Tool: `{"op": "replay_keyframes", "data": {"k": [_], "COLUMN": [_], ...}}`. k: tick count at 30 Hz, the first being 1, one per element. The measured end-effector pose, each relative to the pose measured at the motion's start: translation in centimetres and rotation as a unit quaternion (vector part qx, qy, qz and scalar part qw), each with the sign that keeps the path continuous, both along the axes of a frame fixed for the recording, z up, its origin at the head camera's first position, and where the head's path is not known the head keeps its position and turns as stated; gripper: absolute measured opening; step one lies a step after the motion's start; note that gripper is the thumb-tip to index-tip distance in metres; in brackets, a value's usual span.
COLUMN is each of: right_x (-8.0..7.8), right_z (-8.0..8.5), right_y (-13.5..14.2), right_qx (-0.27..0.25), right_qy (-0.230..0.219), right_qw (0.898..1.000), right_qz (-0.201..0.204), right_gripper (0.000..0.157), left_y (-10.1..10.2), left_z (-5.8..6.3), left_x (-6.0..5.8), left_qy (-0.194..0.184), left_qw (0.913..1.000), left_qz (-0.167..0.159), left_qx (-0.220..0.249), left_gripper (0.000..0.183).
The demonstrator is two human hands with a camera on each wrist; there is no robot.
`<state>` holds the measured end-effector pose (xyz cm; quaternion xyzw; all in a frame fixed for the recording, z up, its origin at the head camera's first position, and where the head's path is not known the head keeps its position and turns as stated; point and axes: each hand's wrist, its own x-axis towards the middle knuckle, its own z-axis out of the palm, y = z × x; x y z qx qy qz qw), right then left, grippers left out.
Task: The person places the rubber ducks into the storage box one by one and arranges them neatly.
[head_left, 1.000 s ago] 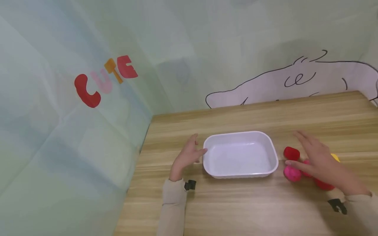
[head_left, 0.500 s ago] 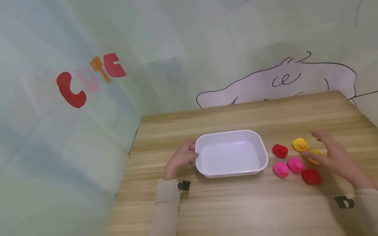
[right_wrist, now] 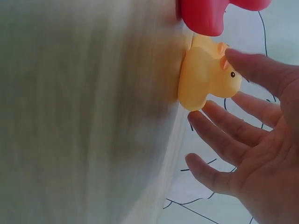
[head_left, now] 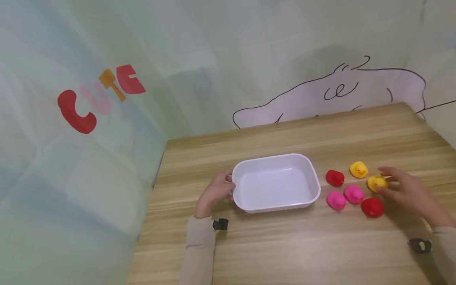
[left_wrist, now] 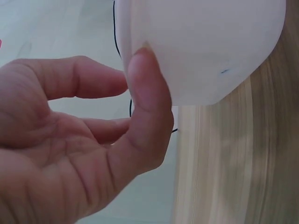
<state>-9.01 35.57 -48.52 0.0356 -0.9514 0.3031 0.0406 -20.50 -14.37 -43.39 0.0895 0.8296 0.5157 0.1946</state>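
The yellow duck [head_left: 377, 183] nearer the right edge of the tabletop [head_left: 285, 245], ungripped amid the spread fingers of the right hand [head_left: 409, 192], is probably light and squeezable, best pinched across its body; the left hand [head_left: 215, 191] holds the tray [head_left: 276, 188].

Soft, even light leaves a pale sheen on the near tabletop [head_left: 303, 245] and a faint glint inside the white tray [head_left: 276, 188]. Shadow falls left of the right sleeve [head_left: 446, 251], and the right wrist view (rather hazy) blurs the tabletop's grain.
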Motion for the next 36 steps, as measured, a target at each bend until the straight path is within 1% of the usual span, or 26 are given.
{"op": "replay_keyframes", "data": {"k": [4, 8, 13, 16, 20, 22, 26, 28, 33, 35, 36], "right_x": [-0.2, -0.2, -0.1, -0.1, -0.4, -0.6, -1.0, -1.3, -2.1, -2.4, -2.6], "right_z": [0.1, -0.1, 0.3, 1.0, 2.4, 3.2, 4.9, 5.5, 6.3, 6.5, 6.6], "right_y": [0.1, 0.1, -0.4, -1.2, -2.1, -2.4, -2.9, -3.4, -5.2, -6.0, -6.4], "right_qx": [0.016, 0.031, 0.027, 0.014, 0.011, 0.019, 0.033, 0.034, 0.033, 0.018, 0.007], "right_qy": [-0.001, -0.004, -0.013, -0.003, 0.033, 0.047, 0.055, 0.054, 0.087, 0.095, 0.091], "right_qw": [1.000, 0.999, 0.999, 1.000, 0.999, 0.998, 0.998, 0.998, 0.994, 0.993, 0.994], "right_qz": [0.011, 0.019, 0.019, 0.021, 0.030, 0.029, 0.024, 0.028, 0.053, 0.063, 0.066], "right_gripper": [0.056, 0.055, 0.059, 0.062, 0.064, 0.065, 0.069, 0.072, 0.076, 0.076, 0.076], "left_y": [0.0, 0.1, -0.3, -0.7, -0.7, -0.5, 0.2, 0.4, 0.5, 0.6, 0.6], "left_z": [0.0, 0.2, 0.3, 0.5, 0.8, 1.1, 1.5, 1.5, 1.2, 1.1, 1.1], "left_x": [0.1, 0.3, 0.5, 0.7, 0.7, 0.6, 0.3, 0.3, 0.6, 0.7, 0.7], "left_qy": [0.003, -0.006, -0.014, -0.018, -0.029, -0.025, -0.012, -0.006, -0.001, 0.000, -0.001], "left_qw": [1.0000, 1.0000, 0.9999, 0.9998, 0.9995, 0.9996, 0.9998, 0.9999, 0.9996, 0.9994, 0.9994], "left_qz": [-0.003, 0.004, 0.008, 0.006, 0.008, 0.003, -0.010, -0.010, -0.003, -0.003, -0.002], "left_qx": [-0.001, 0.001, 0.005, 0.005, 0.010, 0.014, 0.012, 0.002, -0.027, -0.034, -0.035], "left_gripper": [0.056, 0.055, 0.057, 0.059, 0.062, 0.062, 0.059, 0.057, 0.053, 0.053, 0.053]}}
